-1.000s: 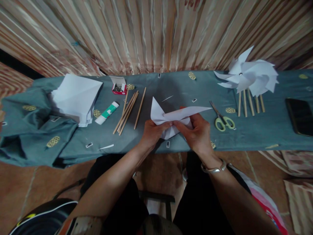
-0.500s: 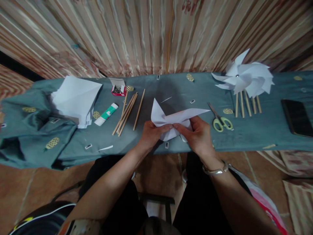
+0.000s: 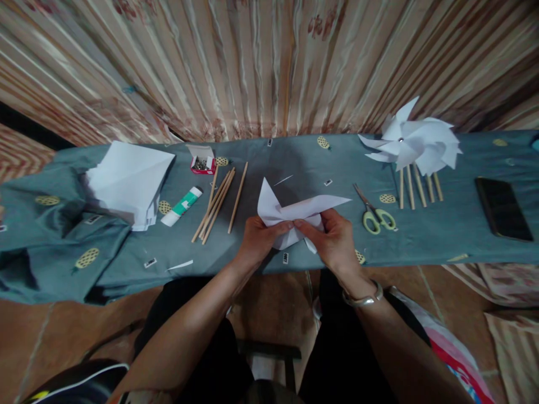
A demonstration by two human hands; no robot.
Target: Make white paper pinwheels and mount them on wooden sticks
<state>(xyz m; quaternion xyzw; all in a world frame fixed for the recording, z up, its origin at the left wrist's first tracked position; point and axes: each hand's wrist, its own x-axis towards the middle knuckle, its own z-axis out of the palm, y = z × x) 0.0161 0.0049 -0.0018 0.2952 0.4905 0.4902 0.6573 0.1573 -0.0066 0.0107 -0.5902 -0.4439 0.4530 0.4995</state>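
Both hands grip a white paper pinwheel (image 3: 303,209) near the table's front edge. My left hand (image 3: 260,235) is closed on its left side, thumb pressed near the centre. My right hand (image 3: 334,238) is closed on the right side, its thumb tip meeting the left one there. One pointed blade stands up at the left, another stretches out to the right. The fingers beneath the paper are hidden. Left of my hands lie several wooden sticks (image 3: 217,205). Green-handled scissors (image 3: 374,216) rest to the right, blades pointing away.
A stack of white paper (image 3: 128,179), a glue stick (image 3: 182,206) and an open red box of small metal pins (image 3: 202,163) are at the left. Finished pinwheels on sticks (image 3: 421,140) lie at the back right, beside a dark phone (image 3: 503,207). Paper scraps lie about the cloth.
The whole scene sits slightly lower in view as the camera shifts. Both hands keep their grip on the paper pinwheel, thumbs still pressed at its centre.
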